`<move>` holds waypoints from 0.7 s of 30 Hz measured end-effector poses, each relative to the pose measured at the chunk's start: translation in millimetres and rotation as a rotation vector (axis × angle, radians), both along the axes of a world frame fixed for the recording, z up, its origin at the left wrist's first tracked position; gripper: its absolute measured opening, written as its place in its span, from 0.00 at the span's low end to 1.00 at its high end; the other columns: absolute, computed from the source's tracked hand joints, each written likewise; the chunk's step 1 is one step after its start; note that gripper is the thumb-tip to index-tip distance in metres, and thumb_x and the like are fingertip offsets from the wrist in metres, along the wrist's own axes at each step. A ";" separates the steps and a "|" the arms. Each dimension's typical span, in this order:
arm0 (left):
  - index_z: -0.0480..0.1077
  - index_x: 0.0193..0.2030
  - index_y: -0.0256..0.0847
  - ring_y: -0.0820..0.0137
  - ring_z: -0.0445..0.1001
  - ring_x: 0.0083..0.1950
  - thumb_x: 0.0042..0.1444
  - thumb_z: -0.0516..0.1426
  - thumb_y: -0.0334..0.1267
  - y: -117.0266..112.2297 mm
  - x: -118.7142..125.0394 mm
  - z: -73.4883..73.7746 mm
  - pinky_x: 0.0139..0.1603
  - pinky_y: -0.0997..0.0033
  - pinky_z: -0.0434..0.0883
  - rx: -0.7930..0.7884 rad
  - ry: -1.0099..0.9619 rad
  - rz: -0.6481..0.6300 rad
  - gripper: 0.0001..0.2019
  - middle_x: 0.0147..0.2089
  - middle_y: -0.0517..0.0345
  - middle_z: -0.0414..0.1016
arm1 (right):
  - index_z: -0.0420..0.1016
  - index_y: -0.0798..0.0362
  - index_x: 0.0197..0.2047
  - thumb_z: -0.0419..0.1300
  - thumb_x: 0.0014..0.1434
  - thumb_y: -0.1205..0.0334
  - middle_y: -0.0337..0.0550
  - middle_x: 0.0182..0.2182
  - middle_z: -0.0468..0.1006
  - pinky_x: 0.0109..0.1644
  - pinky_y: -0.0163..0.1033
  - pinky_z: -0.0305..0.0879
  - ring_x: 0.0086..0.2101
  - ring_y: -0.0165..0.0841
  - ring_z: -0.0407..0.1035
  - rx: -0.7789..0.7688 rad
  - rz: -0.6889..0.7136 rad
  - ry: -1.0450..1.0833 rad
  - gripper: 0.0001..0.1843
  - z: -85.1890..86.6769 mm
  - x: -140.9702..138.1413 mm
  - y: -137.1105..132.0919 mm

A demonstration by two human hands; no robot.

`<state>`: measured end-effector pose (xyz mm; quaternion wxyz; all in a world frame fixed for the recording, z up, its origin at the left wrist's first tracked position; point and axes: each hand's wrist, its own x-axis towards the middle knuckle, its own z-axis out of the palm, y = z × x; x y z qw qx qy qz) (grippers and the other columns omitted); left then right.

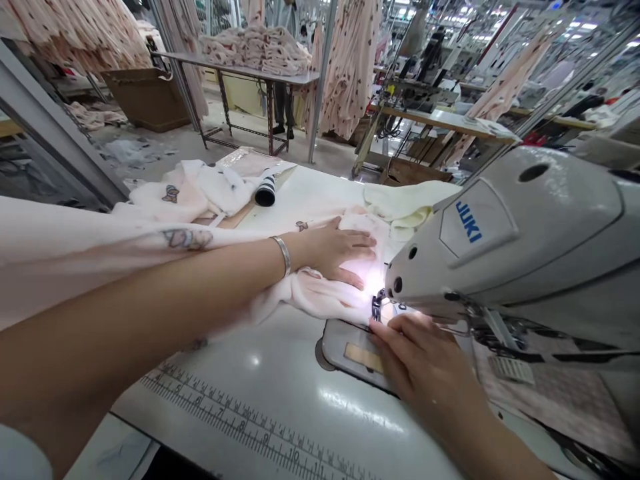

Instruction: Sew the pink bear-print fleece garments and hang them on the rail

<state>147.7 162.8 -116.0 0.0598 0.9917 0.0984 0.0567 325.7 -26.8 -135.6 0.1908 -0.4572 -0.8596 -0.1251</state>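
Leftward, a long pale pink printed fabric (75,233) enters the frame and runs rightward across a white sewing table (280,380), its long axis ending at the presser foot (377,307); the left forearm (150,287) lies along it, with a metal bangle (282,256) at the wrist; beyond, a heap of white and pink garment pieces (195,193) and a black-and-white striped roll (266,188) sit on the table; a ruler scale (250,417) follows the near table edge; centrally, the left hand (333,250) is open, palm down, its fingers spread flat on the fabric just behind the foot; a cream fabric (405,207) lies farther off; at right, the right hand (420,353) is nearer the needle, its fingertips just beside the foot, though whether they pinch the cloth cannot be told; a grey JUKI sewing machine head (515,227) overhangs the foot, bounding movement on that side.
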 end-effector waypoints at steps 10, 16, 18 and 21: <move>0.52 0.65 0.37 0.56 0.43 0.70 0.63 0.39 0.58 -70.7 -25.9 -8.3 0.64 0.34 0.37 -0.030 -0.016 0.416 0.32 0.69 0.42 0.48 | 0.60 0.56 0.60 0.49 0.65 0.59 0.47 0.36 0.71 0.35 0.39 0.66 0.35 0.35 0.67 -0.113 -0.166 0.132 0.22 10.1 -5.5 -24.5; 0.51 0.66 0.36 0.52 0.40 0.71 0.62 0.36 0.60 -149.3 -45.2 1.8 0.62 0.30 0.43 -0.060 0.004 0.361 0.35 0.70 0.40 0.45 | 0.71 0.54 0.51 0.55 0.61 0.56 0.54 0.48 0.70 0.41 0.46 0.64 0.42 0.40 0.65 -0.085 0.005 0.026 0.17 15.1 -17.7 -64.8; 0.54 0.64 0.34 0.53 0.45 0.70 0.64 0.37 0.57 -174.0 -49.7 8.3 0.62 0.30 0.45 -0.033 -0.019 0.323 0.32 0.68 0.39 0.50 | 0.75 0.53 0.46 0.55 0.62 0.56 0.49 0.49 0.73 0.42 0.44 0.63 0.43 0.39 0.65 -0.068 0.133 0.002 0.14 18.0 -19.2 -83.0; 0.62 0.57 0.36 0.56 0.55 0.65 0.67 0.40 0.48 -184.5 -45.0 15.0 0.63 0.32 0.43 0.009 -0.046 0.333 0.23 0.63 0.42 0.61 | 0.76 0.52 0.46 0.55 0.61 0.49 0.43 0.49 0.76 0.42 0.40 0.64 0.41 0.36 0.66 -0.045 0.227 -0.061 0.18 21.1 -17.7 -99.0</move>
